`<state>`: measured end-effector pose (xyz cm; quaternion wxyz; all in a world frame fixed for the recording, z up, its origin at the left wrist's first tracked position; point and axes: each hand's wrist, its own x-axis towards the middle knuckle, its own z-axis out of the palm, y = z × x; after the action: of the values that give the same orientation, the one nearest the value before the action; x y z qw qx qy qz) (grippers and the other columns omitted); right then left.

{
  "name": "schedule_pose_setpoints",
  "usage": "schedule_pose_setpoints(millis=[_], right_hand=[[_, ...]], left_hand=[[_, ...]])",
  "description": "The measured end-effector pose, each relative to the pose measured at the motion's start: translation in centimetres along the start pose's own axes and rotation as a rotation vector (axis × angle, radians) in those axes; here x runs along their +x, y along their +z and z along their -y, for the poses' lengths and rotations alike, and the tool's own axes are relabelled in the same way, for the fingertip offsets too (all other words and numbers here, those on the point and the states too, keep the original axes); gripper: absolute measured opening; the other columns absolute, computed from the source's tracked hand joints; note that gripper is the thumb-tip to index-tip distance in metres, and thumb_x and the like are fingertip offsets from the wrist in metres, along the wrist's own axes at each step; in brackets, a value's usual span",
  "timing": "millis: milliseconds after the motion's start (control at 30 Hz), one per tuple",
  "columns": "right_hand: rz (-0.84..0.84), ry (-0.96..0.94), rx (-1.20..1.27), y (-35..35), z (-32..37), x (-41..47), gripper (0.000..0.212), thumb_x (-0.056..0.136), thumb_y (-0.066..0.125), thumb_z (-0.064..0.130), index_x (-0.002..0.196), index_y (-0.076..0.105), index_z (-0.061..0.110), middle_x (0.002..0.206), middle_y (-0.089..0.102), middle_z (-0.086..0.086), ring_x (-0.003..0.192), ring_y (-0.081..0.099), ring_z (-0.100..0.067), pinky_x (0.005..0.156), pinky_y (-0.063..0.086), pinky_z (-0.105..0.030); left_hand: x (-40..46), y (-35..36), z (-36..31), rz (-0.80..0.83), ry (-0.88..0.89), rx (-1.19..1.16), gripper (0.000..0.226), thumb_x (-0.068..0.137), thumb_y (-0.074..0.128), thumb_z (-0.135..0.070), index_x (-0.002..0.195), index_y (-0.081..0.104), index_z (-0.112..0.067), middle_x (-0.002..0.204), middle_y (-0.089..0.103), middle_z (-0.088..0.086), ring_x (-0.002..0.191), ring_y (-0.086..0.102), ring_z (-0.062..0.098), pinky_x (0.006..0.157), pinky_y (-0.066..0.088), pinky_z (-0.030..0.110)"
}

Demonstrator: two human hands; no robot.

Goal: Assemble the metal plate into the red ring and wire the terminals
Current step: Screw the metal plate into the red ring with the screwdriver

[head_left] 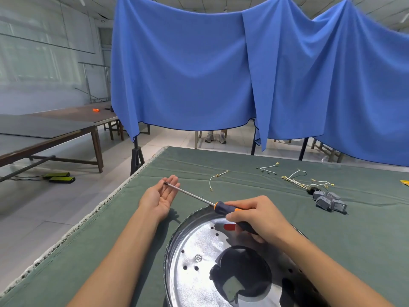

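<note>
A round shiny metal plate (194, 247) with small holes, one screw and a large central opening lies on the green cloth near the front edge. A small red piece (229, 227) shows on it under my right hand. My right hand (259, 218) grips the black-and-orange handle of a screwdriver (225, 208), held above the plate's far rim. Its shaft points left, and the tip rests on the fingers of my left hand (160, 196), which lies palm up with straight fingers. Loose white wires with ring terminals (215, 179) lie farther back.
A green-covered table (132, 240) has its left edge close to my left arm. More terminal wires (269, 168) and a bundle (303, 180) lie at the back right, beside several grey blocks (329, 201). A blue curtain (221, 74) hangs behind the table.
</note>
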<state>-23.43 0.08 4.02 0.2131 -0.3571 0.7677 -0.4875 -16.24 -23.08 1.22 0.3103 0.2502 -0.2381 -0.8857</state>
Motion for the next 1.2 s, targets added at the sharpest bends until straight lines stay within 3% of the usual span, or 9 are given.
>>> schedule_pose_setpoints(millis=[67,200,300,400,600,900,1033,1100,1200], right_hand=[[0.021,0.027,0.025,-0.2,0.2,0.0,0.023,0.079,0.068,0.012,0.097,0.076,0.024,0.051,0.062,-0.003,0.040,0.051,-0.027,0.034,0.025,-0.015],[0.026,0.071,0.081,-0.5,0.0,0.1,0.023,0.078,0.068,0.017,0.098,0.075,0.025,0.054,0.063,-0.008,0.033,0.033,-0.016,0.035,0.026,-0.015],[0.029,0.106,0.116,-0.7,0.0,0.1,0.022,0.079,0.068,0.020,0.097,0.076,0.028,0.055,0.063,-0.010,0.032,0.031,-0.016,0.035,0.024,-0.014],[0.042,0.140,0.158,-1.0,-0.2,0.0,0.023,0.078,0.067,0.022,0.097,0.076,0.030,0.057,0.063,-0.011,0.031,0.030,-0.015,0.035,0.022,-0.013],[0.089,0.297,0.252,-1.3,-0.1,0.1,0.027,0.076,0.067,0.028,0.101,0.073,0.022,0.065,0.064,-0.011,0.032,0.029,-0.013,0.036,0.017,-0.011],[0.090,0.284,0.179,-1.3,0.3,-0.3,0.021,0.075,0.065,0.028,0.090,0.070,0.014,0.072,0.068,-0.010,0.033,0.036,-0.013,0.035,0.019,-0.011],[0.057,0.308,0.471,-2.0,1.1,-0.5,0.030,0.069,0.062,0.022,0.095,0.067,0.008,0.085,0.069,-0.018,0.039,0.046,-0.017,0.032,0.032,-0.016],[0.074,0.232,0.685,-2.3,1.8,-1.0,0.033,0.062,0.066,0.022,0.090,0.067,0.006,0.092,0.067,-0.023,0.049,0.057,-0.022,0.038,0.044,-0.022],[0.066,0.033,0.858,-2.4,3.1,-1.7,0.036,0.064,0.067,0.018,0.099,0.065,0.009,0.098,0.070,-0.015,0.073,0.070,-0.025,0.055,0.056,-0.027]], left_hand=[[0.1,-0.1,-0.1,0.003,-0.015,0.003,0.025,0.103,0.034,-0.008,0.086,0.051,-0.001,0.104,0.068,0.020,0.122,0.054,0.028,0.101,0.042,0.040],[0.0,-0.1,-0.1,0.017,-0.036,0.012,0.025,0.102,0.034,-0.007,0.086,0.051,-0.001,0.095,0.067,0.020,0.119,0.056,0.029,0.099,0.043,0.042],[-0.2,-0.1,-0.1,0.038,-0.037,0.020,0.025,0.102,0.034,-0.007,0.086,0.052,-0.001,0.077,0.070,0.019,0.103,0.063,0.027,0.091,0.050,0.039],[-0.3,-0.1,-0.2,0.055,-0.051,0.010,0.025,0.102,0.035,-0.007,0.086,0.053,0.000,0.073,0.070,0.020,0.073,0.072,0.025,0.063,0.059,0.034],[-0.2,-0.1,0.5,0.056,-0.038,-0.033,0.025,0.103,0.035,-0.009,0.088,0.053,0.000,0.069,0.071,0.019,0.097,0.061,0.030,0.061,0.059,0.034],[-0.1,-0.2,1.1,0.091,-0.018,-0.052,0.023,0.102,0.037,-0.009,0.090,0.054,0.000,0.071,0.072,0.018,0.061,0.072,0.025,0.052,0.059,0.035],[-0.5,-0.1,1.0,0.010,-0.029,-0.002,0.022,0.102,0.038,-0.008,0.088,0.053,0.000,0.072,0.071,0.018,0.056,0.070,0.024,0.045,0.057,0.033],[-0.8,0.0,0.6,-0.013,-0.038,-0.020,0.021,0.101,0.037,-0.006,0.086,0.051,0.000,0.086,0.069,0.018,0.072,0.072,0.025,0.052,0.058,0.032],[-1.7,0.9,-0.1,-0.011,-0.047,-0.044,0.023,0.101,0.037,-0.004,0.083,0.051,0.001,0.107,0.061,0.018,0.108,0.062,0.026,0.087,0.052,0.031]])
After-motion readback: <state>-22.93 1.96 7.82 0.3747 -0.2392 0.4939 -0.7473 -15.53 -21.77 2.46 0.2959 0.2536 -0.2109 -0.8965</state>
